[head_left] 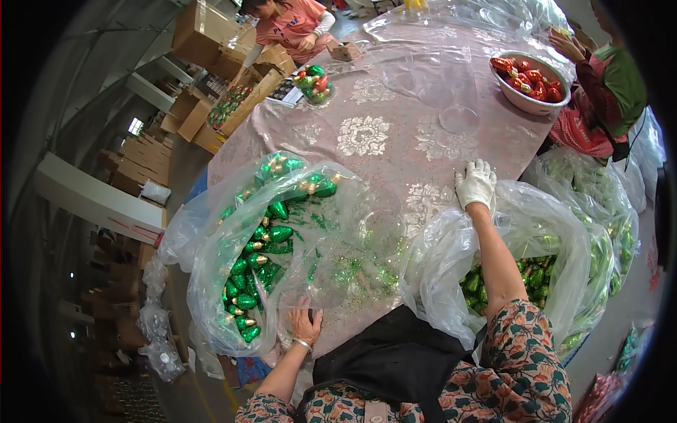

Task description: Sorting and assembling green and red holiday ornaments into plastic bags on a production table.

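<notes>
My left hand, bare with a bracelet at the wrist, rests at the near table edge beside a clear plastic bag. Its fingers look stretched out, and no object shows in it. In that bag lie several glittery green bulb-shaped ornaments with gold caps. My right hand, in a white glove, lies open on the pink patterned cloth. The right forearm reaches across a second plastic bag holding lighter green ornaments. Green glitter is scattered between the two bags.
A white basin of red ornaments stands far right, near a person in green. A clear container of mixed ornaments sits far left. Another person works by cardboard boxes. Clear round containers stand on the cloth.
</notes>
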Tool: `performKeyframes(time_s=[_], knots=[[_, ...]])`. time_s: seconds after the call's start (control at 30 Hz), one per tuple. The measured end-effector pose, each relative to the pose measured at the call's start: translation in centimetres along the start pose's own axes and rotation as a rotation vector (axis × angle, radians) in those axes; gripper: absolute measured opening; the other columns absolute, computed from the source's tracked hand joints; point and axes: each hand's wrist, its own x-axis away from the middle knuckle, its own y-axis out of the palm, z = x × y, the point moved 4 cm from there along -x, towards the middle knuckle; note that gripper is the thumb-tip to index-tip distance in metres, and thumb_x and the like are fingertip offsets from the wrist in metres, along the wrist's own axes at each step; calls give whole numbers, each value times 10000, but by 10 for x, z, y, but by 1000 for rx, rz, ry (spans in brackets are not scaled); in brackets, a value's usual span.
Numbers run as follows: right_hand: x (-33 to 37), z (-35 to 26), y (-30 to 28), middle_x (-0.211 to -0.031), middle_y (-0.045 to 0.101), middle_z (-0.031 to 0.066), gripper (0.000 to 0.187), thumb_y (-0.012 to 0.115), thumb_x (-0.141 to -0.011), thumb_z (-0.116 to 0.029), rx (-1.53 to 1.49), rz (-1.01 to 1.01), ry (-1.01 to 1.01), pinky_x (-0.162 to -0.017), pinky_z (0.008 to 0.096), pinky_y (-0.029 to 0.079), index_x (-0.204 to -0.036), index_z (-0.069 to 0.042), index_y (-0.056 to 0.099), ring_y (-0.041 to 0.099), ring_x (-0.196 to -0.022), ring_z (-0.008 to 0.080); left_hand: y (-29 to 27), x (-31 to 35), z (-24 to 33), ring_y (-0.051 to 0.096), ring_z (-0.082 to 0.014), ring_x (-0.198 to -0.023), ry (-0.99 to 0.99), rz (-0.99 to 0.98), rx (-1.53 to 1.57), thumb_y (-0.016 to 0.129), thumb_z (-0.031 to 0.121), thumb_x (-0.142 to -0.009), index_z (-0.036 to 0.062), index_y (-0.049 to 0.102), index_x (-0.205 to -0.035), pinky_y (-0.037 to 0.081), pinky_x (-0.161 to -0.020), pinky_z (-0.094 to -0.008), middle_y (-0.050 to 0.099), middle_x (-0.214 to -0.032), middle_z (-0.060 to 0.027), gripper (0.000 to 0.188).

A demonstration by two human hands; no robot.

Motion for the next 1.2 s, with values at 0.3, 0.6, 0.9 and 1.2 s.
performKeyframes(time_s=[0.3, 0.6, 0.9, 1.2], knots=[[1, 0, 3, -1279, 533, 140, 390, 585, -842, -351, 6, 94, -28, -1047, 446, 316, -1123, -83, 618, 432, -1249, 316, 0, -1, 2, 499, -369, -1118, 4, 16, -10, 634, 302, -828, 18, 542, -1184, 335, -952, -461, 537, -1251, -182, 464], [-1, 1, 3, -1174, 573, 119, 317, 573, -843, -296, -7, 139, -51, -996, 425, 357, -1061, -74, 634, 482, -1166, 306, -4, -2, -2, 499, -359, -1127, -37, 3, 66, 631, 314, -828, 19, 550, -1173, 343, -951, -467, 543, -1249, -166, 461], [6, 13, 3, -1159, 569, 120, 277, 566, -842, -272, -51, 145, -33, -1014, 437, 349, -1019, -70, 633, 482, -1162, 299, 11, -3, 3, 484, -407, -1126, -159, -9, -34, 619, 323, -833, 25, 559, -1162, 322, -990, -508, 547, -1247, -172, 448], [-1, 1, 6, -1117, 606, 133, 267, 586, -834, -258, -54, 229, -78, -957, 420, 392, -1003, -57, 634, 524, -1115, 317, 5, -4, -1, 471, -416, -1145, -173, 17, 68, 626, 312, -829, 45, 564, -1163, 309, -1005, -526, 536, -1260, -186, 432]])
